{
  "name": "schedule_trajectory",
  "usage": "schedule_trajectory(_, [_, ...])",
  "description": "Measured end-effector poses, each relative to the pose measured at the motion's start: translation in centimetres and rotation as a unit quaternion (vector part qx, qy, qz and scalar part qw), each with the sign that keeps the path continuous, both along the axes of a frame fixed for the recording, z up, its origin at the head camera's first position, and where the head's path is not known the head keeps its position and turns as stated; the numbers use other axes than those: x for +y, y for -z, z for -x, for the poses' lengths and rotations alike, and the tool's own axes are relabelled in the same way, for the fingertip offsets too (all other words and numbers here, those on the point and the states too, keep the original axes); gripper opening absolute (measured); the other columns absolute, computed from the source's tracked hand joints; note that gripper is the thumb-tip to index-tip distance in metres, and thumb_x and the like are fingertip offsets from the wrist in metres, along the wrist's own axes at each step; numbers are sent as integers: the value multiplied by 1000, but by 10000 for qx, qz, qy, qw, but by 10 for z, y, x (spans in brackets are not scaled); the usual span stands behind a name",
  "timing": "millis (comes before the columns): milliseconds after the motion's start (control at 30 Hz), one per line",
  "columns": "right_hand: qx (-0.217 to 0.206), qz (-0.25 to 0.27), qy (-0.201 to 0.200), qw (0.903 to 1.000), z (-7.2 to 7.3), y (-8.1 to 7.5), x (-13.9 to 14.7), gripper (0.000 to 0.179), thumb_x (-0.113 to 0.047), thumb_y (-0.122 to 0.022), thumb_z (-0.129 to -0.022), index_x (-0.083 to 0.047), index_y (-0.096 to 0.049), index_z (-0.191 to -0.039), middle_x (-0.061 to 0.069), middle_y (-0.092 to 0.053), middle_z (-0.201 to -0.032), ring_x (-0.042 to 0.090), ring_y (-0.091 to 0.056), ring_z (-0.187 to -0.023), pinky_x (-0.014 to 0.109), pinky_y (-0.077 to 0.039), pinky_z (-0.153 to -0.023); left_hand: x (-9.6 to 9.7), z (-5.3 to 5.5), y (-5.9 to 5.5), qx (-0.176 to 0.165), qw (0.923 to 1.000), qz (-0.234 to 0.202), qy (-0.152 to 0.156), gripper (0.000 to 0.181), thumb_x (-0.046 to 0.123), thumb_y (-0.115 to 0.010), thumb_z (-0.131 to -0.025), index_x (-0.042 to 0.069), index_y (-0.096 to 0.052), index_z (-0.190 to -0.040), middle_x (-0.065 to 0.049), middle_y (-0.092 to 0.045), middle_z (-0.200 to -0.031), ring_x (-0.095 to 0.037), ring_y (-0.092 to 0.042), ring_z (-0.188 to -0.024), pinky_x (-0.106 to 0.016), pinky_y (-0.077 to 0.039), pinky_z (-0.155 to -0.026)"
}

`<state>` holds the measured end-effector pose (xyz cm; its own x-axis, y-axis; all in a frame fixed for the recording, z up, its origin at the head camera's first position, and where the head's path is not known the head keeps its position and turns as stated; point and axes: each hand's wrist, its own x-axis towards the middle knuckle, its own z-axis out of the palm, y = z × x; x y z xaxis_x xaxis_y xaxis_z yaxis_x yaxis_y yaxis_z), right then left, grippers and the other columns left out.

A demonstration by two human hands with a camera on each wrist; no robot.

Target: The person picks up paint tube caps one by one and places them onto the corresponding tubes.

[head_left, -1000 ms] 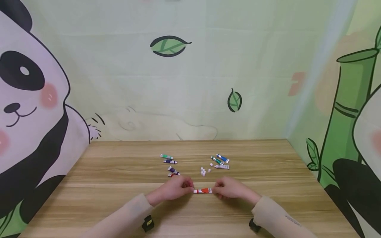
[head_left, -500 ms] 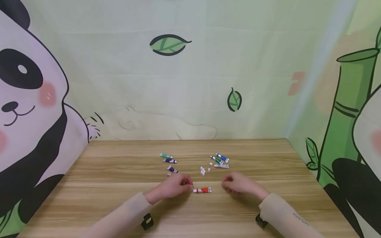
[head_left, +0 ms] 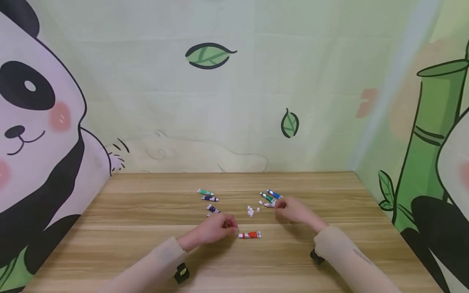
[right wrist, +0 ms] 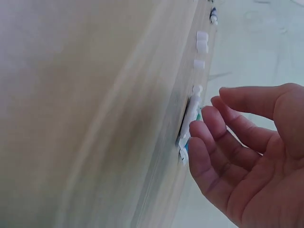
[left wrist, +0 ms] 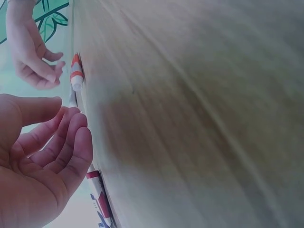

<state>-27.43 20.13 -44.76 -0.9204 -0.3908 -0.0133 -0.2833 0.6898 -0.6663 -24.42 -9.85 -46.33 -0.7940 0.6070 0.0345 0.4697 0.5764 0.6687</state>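
Woodgrain table (head_left: 139,228), left hand (head_left: 212,230) loose and empty by the orange tube (head_left: 251,235), right hand (head_left: 297,210) same deal by a white tube (right wrist: 192,111).

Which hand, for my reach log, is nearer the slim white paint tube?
Right. The right hand is close by the flat end of the white tube; the left hand is farther, near the orange-labelled paint tube.
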Motion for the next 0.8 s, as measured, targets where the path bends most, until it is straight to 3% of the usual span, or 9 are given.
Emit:
schedule_trajectory(233, [43,-75,211,9997,15,4,-4,8,-6,-68,-93,0,-69,-98,4,-64,-87,17,-56,-75,31,-49,-66,-2,-2,-1,-4,10000,24,-29,6,13,-68,-96,9,-70,-93,6,-65,-83,-8,-57,-74,-25,-50,-67])
schedule_trajectory(500, [124,-401,390,9984,25,15,1,24,-7,-75,-86,2,-69,-107,7,-67,-93,20,-61,-84,41,-53,-80,-5,-3,1,-67,10000,57,-36,4,14,-68,-96,10,-70,-95,6,-65,-83,-8,-56,-71,-25,-49,-65])
schedule_trajectory(800, [257,-723,306,9966,31,16,-2,19,-6,-76,-85,2,-71,-101,5,-66,-88,19,-58,-79,38,-51,-76,-14,-8,-3,-156,9999,-3,-63,5,11,-68,-96,7,-69,-95,3,-66,-82,-8,-55,-71,-25,-49,-64])
